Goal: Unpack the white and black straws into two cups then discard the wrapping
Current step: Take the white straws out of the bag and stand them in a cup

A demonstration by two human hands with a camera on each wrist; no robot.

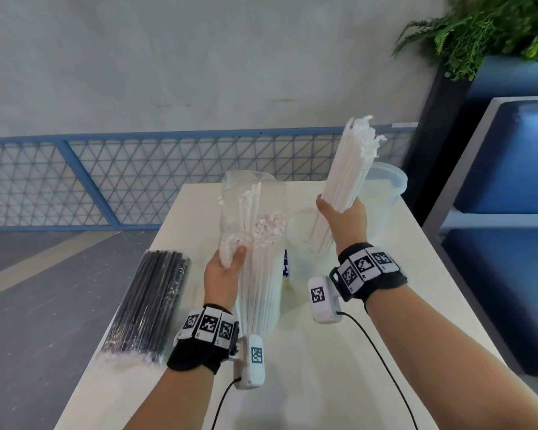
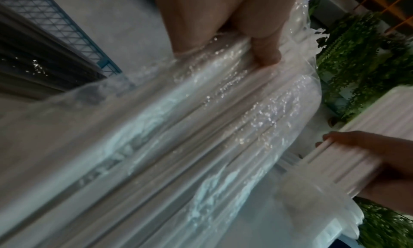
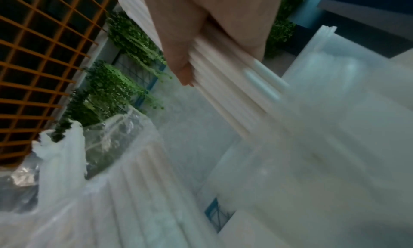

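The bundle of thin white plastic straws (image 1: 345, 169) was plain white; the wrapped pack of black straws (image 1: 149, 305) was black under clear film; the wristbands (image 1: 365, 265) bore black-and-white square markers; the mesh railing (image 1: 106, 181) was blue.

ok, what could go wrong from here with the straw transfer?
1. The right hand lowers a loose white straw bundle into the near cup; a tall, tilted load could tip the cup.
2. The left hand holds the opened wrapper upright; leftover straws could slide out.

Black straws (image 1: 151, 305) lie left of wrapped straws (image 1: 258, 274).
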